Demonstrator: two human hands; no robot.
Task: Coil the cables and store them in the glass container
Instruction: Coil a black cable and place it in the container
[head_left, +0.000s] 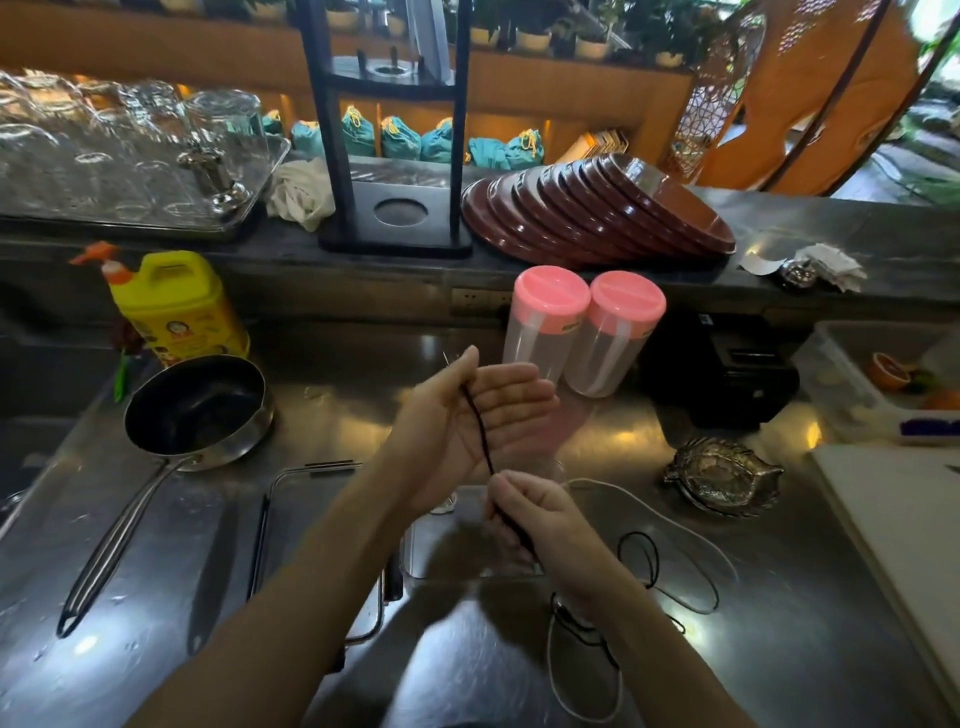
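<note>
Black cable (480, 426) is stretched between both hands above the steel worktop (779, 649). It is pinched by the left hand (467, 415), palm spread, and by the closed right hand (524, 512). A glass container (441, 551) sits directly beneath the hands.

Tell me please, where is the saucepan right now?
The saucepan sits on the steel counter at left, just in front of the yellow jug, left of the left hand.

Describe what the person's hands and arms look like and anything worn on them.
Both forearms are bare up to the picture's edge, with no sleeves showing. The left hand and right hand wear no gloves, and no watch, bracelet or ring can be seen. The nails look short and unpainted, though the picture is slightly blurred.
</note>
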